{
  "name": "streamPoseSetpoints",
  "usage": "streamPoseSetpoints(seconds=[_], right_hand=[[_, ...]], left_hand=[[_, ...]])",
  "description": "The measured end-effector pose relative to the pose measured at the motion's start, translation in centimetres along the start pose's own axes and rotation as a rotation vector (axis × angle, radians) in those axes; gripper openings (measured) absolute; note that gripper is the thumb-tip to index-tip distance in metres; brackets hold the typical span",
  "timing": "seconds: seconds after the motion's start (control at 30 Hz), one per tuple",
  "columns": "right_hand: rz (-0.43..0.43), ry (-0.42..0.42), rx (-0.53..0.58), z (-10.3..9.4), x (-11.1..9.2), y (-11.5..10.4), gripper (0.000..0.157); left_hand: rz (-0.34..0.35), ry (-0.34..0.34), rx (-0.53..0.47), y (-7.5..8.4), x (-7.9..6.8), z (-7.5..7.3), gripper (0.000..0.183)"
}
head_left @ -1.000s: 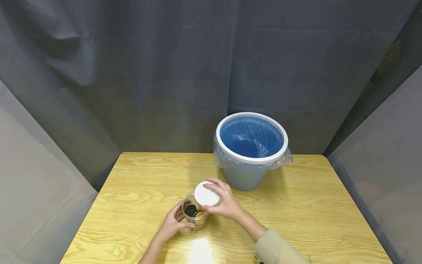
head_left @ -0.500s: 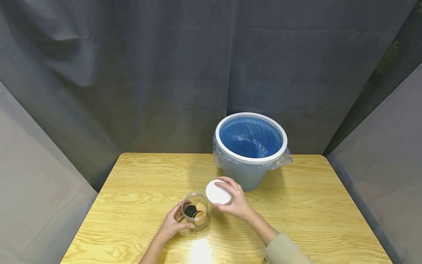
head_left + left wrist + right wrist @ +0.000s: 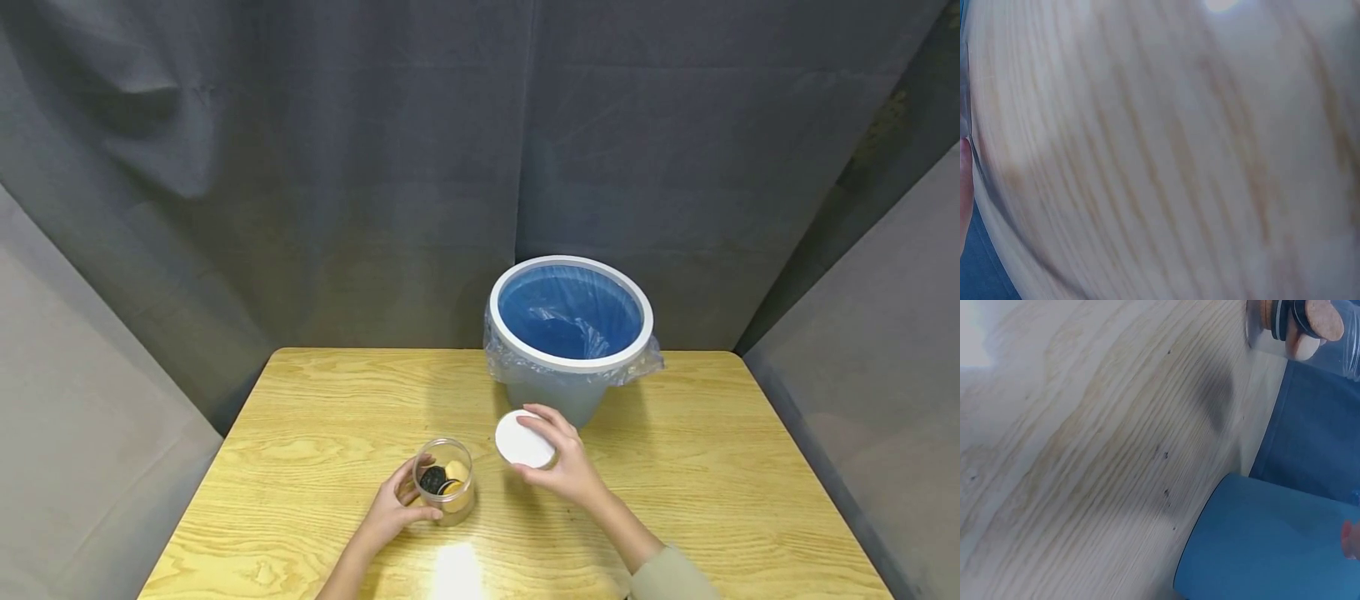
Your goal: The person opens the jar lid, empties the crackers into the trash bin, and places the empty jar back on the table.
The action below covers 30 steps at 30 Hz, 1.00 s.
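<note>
My left hand [image 3: 392, 510] grips the side of a clear jar [image 3: 457, 510] on the table. Inside the jar lie several round black and yellow pieces [image 3: 433, 479] that look like cookies; its top is uncovered. To the right, my right hand [image 3: 564, 467] holds a round white lid [image 3: 522, 439] by its edge, above the table and apart from the jar. In the right wrist view the jar [image 3: 1341, 359] shows at the top right, and a fingertip [image 3: 1351, 540] at the right edge. Just a sliver of a finger [image 3: 965, 181] enters the left wrist view.
Behind my right hand stands a grey-blue bin [image 3: 551, 396] with a white rim and a clear plastic liner [image 3: 637, 367]. The wooden table [image 3: 337, 433] has a few dark specks [image 3: 1166, 455]. Dark grey curtains [image 3: 337, 183] hang beyond its far edge.
My right hand has carried the lid rightward, from over the jar's rim to a spot apart from it. The left hand and the jar have stayed put.
</note>
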State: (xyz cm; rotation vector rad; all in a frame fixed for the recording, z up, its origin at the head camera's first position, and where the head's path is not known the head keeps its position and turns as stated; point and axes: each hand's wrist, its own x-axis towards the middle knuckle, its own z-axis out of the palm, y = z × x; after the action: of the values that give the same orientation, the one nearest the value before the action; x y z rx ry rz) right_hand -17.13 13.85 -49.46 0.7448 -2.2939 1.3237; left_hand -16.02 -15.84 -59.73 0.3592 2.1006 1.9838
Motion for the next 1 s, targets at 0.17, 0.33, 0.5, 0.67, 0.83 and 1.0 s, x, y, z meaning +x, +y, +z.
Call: streamPoseSetpoints(seconds=[0.17,0.33,0.5,0.67,0.83,1.0], right_hand=[[0.051,-0.003,-0.006,-0.4,-0.9,1.3,0.064],[0.053,0.029,-0.011,-1.5,-1.0,-0.6,0.061],[0.069,0.051,-0.019,-2.7,-1.1,-1.9,0.058],[0.082,0.065,-0.031,-3.2,-1.7,-1.7,0.057],[0.119,0.087,-0.062,-3.6,-2.4,-1.3,0.058],[0.157,0.091,-0.086,-4.0,-3.1,-0.9,0.058]], left_hand=[[-0.005,-0.003,0.0,0.0,0.0,0.0,0.082],[0.007,-0.007,0.019,0.1,0.0,0.0,0.082],[0.013,-0.01,0.018,0.0,0.0,0.0,0.082],[0.025,-0.013,0.023,0.0,-0.1,-0.1,0.081],[0.03,-0.02,0.011,0.2,-0.1,-0.1,0.081],[0.015,-0.02,-0.023,0.5,-0.1,0.0,0.08]])
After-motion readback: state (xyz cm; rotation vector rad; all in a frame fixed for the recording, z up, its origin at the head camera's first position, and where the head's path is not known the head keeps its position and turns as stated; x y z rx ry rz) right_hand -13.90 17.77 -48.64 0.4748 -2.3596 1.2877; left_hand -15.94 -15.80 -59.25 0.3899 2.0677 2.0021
